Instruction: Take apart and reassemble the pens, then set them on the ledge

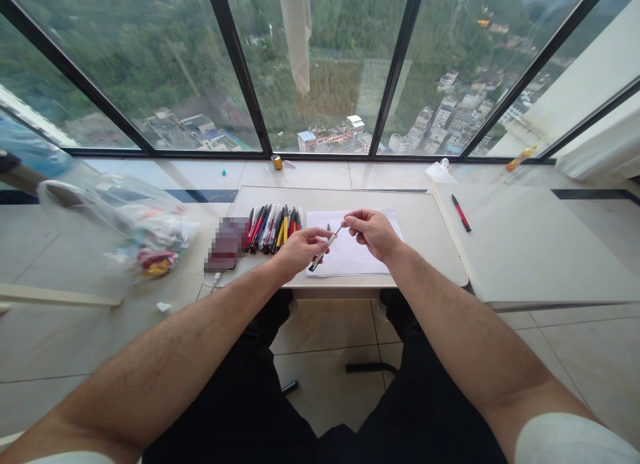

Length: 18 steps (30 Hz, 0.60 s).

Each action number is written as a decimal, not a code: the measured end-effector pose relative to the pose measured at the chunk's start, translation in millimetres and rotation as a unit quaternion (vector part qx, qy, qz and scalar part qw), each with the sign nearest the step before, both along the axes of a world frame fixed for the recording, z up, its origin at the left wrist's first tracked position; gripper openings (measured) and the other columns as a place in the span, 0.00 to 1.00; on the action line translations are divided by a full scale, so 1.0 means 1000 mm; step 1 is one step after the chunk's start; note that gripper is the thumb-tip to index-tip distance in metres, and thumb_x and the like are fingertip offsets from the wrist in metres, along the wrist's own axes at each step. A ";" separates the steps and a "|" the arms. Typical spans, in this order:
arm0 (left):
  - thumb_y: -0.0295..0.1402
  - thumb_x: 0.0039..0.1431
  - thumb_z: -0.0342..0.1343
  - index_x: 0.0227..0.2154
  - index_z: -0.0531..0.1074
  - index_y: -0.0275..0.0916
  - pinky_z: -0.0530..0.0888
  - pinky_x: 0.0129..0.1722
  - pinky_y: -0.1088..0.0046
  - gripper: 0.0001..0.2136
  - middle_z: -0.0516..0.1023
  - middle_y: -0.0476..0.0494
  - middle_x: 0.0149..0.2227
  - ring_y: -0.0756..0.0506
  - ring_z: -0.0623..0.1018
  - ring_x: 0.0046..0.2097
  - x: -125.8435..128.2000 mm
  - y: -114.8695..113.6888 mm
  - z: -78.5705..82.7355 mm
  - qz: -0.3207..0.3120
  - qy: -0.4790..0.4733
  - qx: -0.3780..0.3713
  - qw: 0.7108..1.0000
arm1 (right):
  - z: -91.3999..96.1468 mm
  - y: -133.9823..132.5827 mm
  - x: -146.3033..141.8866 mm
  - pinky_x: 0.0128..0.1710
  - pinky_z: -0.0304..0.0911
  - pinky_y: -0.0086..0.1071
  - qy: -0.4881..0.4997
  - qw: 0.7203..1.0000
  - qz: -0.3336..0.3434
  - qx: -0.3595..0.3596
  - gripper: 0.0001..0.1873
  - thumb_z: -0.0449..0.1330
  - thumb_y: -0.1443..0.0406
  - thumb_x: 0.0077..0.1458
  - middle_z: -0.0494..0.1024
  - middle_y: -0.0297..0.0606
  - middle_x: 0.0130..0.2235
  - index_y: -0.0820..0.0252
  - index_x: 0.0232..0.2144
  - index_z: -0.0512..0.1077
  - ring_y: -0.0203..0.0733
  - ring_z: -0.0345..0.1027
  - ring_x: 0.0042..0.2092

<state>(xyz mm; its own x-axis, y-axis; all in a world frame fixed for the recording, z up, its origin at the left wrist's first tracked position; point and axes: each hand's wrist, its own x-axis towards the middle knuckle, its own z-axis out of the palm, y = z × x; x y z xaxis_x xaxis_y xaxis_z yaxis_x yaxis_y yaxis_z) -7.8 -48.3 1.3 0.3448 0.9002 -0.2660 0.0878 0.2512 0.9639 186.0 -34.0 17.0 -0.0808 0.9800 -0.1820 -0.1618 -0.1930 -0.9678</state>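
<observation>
Windowside tabletop [425, 251], near front edge: left hand [306, 245] pinches white pen [326, 249], likely for steadiness; right hand [371, 232] pinches thin rod [339, 229].

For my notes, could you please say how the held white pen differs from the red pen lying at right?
The white pen is in the left hand; the red pen lies on a pale surface. The white pen's far end points right, the red pen's left. Both are slender.
</observation>
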 end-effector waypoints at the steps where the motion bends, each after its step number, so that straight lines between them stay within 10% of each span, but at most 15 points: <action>1: 0.39 0.48 0.64 0.41 0.76 0.37 0.68 0.24 0.74 0.18 0.75 0.47 0.27 0.52 0.71 0.24 0.000 0.000 0.001 0.001 0.001 0.003 1.000 | 0.000 -0.001 -0.002 0.18 0.48 0.23 -0.004 1.000 0.004 0.001 0.14 0.69 0.61 0.40 0.77 0.37 0.29 0.63 0.28 0.73 0.30 0.60 0.25; 18: 0.37 0.49 0.62 0.41 0.74 0.36 0.66 0.24 0.75 0.16 0.75 0.48 0.26 0.52 0.71 0.24 -0.002 -0.001 0.006 0.002 0.011 0.018 1.000 | 0.003 -0.003 -0.010 0.18 0.48 0.24 -0.018 1.000 0.019 0.002 0.13 0.69 0.61 0.38 0.78 0.38 0.30 0.63 0.28 0.75 0.30 0.60 0.25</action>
<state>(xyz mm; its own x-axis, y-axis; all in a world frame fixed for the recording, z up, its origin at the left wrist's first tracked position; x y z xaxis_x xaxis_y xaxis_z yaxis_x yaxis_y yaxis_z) -9.4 -49.6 7.1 0.3359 0.9106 -0.2406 0.1073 0.2168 0.9703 175.7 -36.7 19.7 -0.1116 0.9771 -0.1814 -0.1201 -0.1944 -0.9735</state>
